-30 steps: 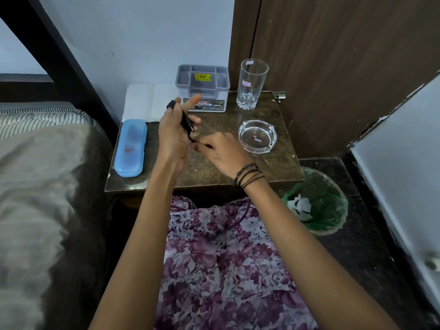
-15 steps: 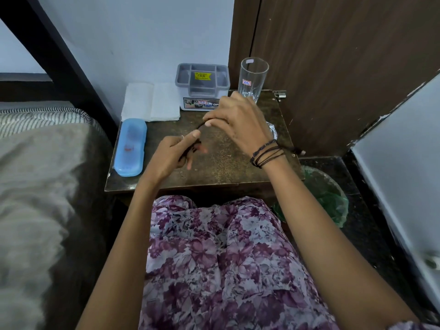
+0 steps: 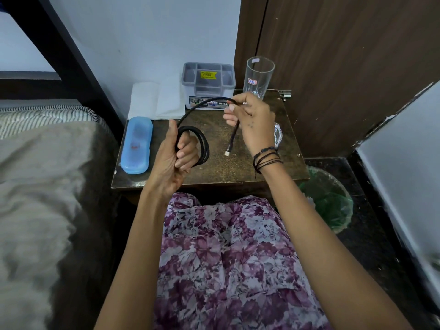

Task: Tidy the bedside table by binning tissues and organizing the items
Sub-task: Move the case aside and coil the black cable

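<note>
A black cable (image 3: 204,148) is wound in loops around the fingers of my left hand (image 3: 175,156), above the brown bedside table (image 3: 238,167). My right hand (image 3: 252,122) pinches the cable's free stretch higher up, near the grey organizer (image 3: 209,84). The cable's short end with a pale plug hangs down below my right hand. A blue case (image 3: 137,145) lies at the table's left edge. A folded white tissue (image 3: 152,101) rests at the back left.
A tall empty glass (image 3: 258,77) stands at the back right. A glass ashtray (image 3: 278,135) is mostly hidden behind my right wrist. A green-lined bin (image 3: 331,201) sits on the floor to the right. The bed lies on the left.
Both hands rose from the tabletop. The cable now shows as several loops on my left hand, and my right hand has drawn the free end up and to the right.
</note>
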The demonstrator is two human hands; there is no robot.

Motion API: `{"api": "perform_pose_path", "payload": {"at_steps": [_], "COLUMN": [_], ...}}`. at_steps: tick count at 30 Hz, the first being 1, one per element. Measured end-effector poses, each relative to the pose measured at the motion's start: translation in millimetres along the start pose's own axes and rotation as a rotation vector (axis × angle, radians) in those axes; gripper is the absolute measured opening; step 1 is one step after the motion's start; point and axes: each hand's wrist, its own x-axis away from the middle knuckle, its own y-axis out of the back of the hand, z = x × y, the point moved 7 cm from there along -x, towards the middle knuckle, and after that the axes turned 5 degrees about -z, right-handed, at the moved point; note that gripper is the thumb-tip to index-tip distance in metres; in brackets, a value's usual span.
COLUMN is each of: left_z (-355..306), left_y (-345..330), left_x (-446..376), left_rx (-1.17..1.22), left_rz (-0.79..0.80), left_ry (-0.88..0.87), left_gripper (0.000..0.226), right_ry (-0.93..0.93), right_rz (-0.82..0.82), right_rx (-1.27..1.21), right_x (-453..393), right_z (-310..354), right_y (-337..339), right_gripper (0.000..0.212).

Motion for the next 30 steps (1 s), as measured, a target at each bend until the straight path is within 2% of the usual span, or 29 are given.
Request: {"api": "perform_pose_path", "payload": {"at_steps": [3, 6, 8, 10, 13, 15, 17, 21, 26, 30], "left_z": [-1.9, -11.2, -17.7, -23.4, -28.3, -28.8, -28.3, -24.4, -16.8, -14.2], "left_y": [-4.4, -7.1, -1.3, 9.9, 26.3, 33.0, 36.8, 40.4, 42.2, 47.7], "left_x": [2.2, 0.3, -5.9, -12.6, -18.8, -21.1, -22.4, -24.6, -22.4, -14.9], "left_rx": [0.17, 0.367, 0.426, 0.428, 0.283, 0.106, -0.066, -0.45, -0.956, -0.855], "left_rz": [0.09, 0.164, 0.071, -0.094, -0.307, -0.404, -0.445, -0.406, -0.356, -0.361], "left_ry": [-0.015, -0.073, -0.157, -0.243, -0.322, -0.338, -0.343, -0.352, -0.307, -0.25], "left_gripper": [0.063, 0.052, 0.045, 0.038, 0.026, 0.016, 0.014, 0.019, 0.018, 0.018], "right_ry": [-0.044, -0.037, -0.049, -0.061, -0.035, 0.038, 0.127, 0.256, 0.529, 0.492], "right_rz": [0.044, 0.101, 0.177, 0.299, 0.497, 0.567, 0.601, 0.643, 0.507, 0.433], "right_rx": [-0.045, 0.058, 0.157, 0.264, 0.384, 0.471, 0.58, 0.718, 0.867, 0.77], "right_x": [1.7, 6.1, 11.7, 20.0, 34.1, 40.3, 43.7, 43.8, 38.4, 21.5], "right_z": [-6.1, -10.5, -14.5, -17.6, -16.9, -10.0, -1.0, 10.6, 37.8, 46.0], "right_y": [-2.8, -1.6, -3.4, -8.4, -21.2, -28.4, -32.7, -35.8, -31.7, -24.9], "right_gripper": [0.024, 0.01, 0.006, 0.007, 0.011, 0.014, 0.016, 0.018, 0.022, 0.023]}}
